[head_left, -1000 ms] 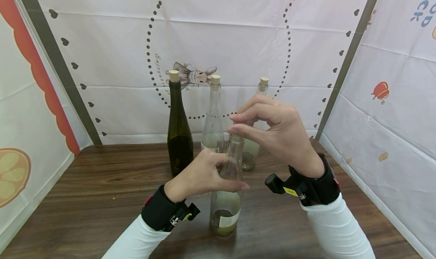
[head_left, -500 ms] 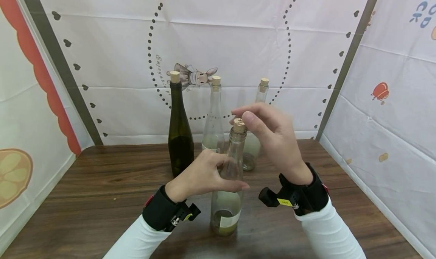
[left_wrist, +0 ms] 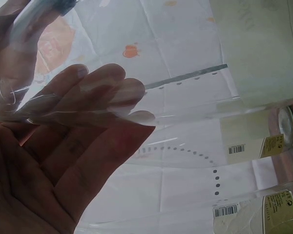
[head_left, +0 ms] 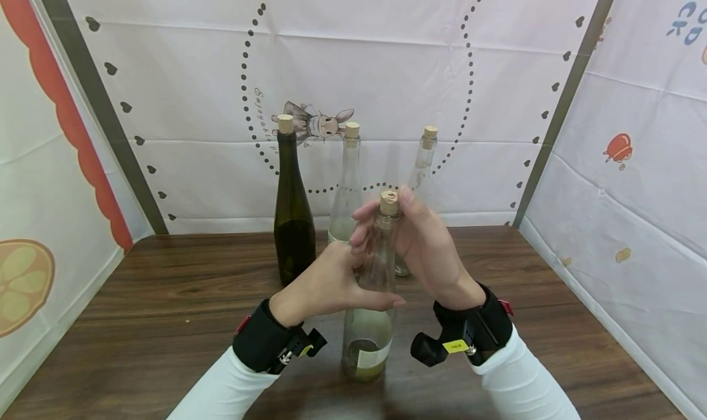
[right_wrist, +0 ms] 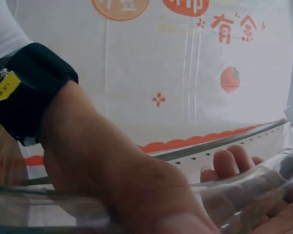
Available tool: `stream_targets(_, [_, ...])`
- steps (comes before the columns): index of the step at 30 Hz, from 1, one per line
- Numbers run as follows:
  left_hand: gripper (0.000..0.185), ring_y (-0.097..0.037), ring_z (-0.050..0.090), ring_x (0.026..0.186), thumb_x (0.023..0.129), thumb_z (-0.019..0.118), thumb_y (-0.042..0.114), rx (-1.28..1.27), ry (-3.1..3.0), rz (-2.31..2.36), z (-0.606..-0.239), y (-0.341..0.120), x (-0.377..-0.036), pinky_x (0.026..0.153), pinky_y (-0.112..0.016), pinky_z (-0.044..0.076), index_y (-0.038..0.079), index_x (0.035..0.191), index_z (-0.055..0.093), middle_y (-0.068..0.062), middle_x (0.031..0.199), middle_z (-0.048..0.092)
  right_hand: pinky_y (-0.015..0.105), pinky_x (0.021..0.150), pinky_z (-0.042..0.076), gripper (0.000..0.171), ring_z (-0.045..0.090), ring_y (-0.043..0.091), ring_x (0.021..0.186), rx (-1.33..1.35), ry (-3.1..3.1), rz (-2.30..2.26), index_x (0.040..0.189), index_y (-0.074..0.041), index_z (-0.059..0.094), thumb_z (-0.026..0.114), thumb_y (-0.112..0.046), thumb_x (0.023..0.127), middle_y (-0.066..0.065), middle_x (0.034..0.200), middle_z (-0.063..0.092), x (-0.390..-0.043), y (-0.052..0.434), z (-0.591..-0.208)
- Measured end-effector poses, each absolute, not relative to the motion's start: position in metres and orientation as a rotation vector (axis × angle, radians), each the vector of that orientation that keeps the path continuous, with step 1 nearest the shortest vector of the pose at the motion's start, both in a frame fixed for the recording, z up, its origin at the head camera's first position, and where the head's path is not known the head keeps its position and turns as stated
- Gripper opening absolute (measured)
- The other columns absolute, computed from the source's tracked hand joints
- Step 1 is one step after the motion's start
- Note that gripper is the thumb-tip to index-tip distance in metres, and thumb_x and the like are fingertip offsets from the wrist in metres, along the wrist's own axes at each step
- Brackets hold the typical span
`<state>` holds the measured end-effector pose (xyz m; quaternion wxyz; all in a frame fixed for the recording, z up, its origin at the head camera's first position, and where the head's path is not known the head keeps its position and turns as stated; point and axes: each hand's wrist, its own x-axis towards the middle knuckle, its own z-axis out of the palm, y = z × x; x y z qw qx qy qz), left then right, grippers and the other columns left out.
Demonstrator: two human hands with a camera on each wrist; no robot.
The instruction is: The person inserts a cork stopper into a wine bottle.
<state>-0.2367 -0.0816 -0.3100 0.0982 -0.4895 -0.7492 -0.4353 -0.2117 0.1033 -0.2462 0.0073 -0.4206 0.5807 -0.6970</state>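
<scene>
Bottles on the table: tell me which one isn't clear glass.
The dark green bottle, standing at the back left with a cork in its neck. The other three corked bottles are clear glass, including the front bottle that both hands hold.

A clear glass bottle stands upright on the wooden table, corked, with pale liquid at its base.

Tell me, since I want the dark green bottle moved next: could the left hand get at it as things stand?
Probably yes, once freed. The left hand grips the clear bottle, but the dark green bottle stands just behind it with bare table between.
</scene>
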Motion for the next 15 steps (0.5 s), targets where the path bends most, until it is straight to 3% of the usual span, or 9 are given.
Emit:
stream_targets(2, [0.074, -0.007, 0.069, 0.083, 0.079, 0.097, 0.021, -1.455, -2.196, -1.285, -0.3107, -0.0819, -0.2362, 0.074, -0.033, 0.062, 0.010, 0.141, 0.058, 0.001, 0.095, 0.074, 0.040, 0.086, 0.055, 0.053, 0.070, 0.019, 0.089, -1.297, 1.800, -2.190, 0.111, -0.016, 0.071, 0.033, -0.052, 0.114, 0.004, 0.092, 0.072, -0.2114, 0.1015, -0.2475])
stream_targets(5, [0.062, -0.005, 0.064, 0.073, 0.080, 0.097, 0.023, -1.445, -2.216, -1.259, -0.3094, -0.0816, -0.2358, 0.067, -0.027, 0.058, 0.008, 0.130, 0.064, 0.007, 0.079, 0.066, 0.039, 0.082, 0.054, 0.055, 0.067, 0.019, 0.083, -1.270, 1.772, -2.205, 0.105, -0.016, 0.069, 0.032, -0.055, 0.113, 0.002, 0.086, 0.070, -0.2110, 0.0990, -0.2492])
stream_targets(7, [0.041, -0.006, 0.063, 0.071, 0.080, 0.097, 0.023, -1.429, -2.242, -1.260, -0.3077, -0.0813, -0.2361, 0.066, -0.025, 0.057, 0.010, 0.111, 0.073, 0.009, 0.075, 0.064, 0.038, 0.079, 0.055, 0.055, 0.065, 0.019, 0.078, -1.260, 1.755, -2.215, 0.101, -0.016, 0.068, 0.032, -0.056, 0.113, 0.001, 0.082, 0.068, -0.2112, 0.0976, -0.2503])
stream_targets(9, [0.035, -0.008, 0.064, 0.074, 0.081, 0.096, 0.024, -1.425, -2.270, -1.258, -0.3077, -0.0817, -0.2371, 0.069, -0.024, 0.057, 0.009, 0.106, 0.076, 0.009, 0.081, 0.069, 0.037, 0.076, 0.055, 0.054, 0.063, 0.018, 0.075, -1.257, 1.748, -2.226, 0.098, -0.016, 0.067, 0.032, -0.056, 0.113, 0.001, 0.079, 0.066, -0.2111, 0.0964, -0.2507])
stream_targets(15, [0.041, -0.010, 0.062, 0.075, 0.080, 0.096, 0.025, -1.412, -2.293, -1.258, -0.3089, -0.0822, -0.2380, 0.065, -0.024, 0.053, 0.009, 0.111, 0.074, 0.006, 0.086, 0.071, 0.037, 0.069, 0.054, 0.052, 0.057, 0.019, 0.068, -1.277, 1.752, -2.239, 0.092, -0.015, 0.062, 0.032, -0.052, 0.113, 0.001, 0.073, 0.059, -0.2114, 0.0935, -0.2503])
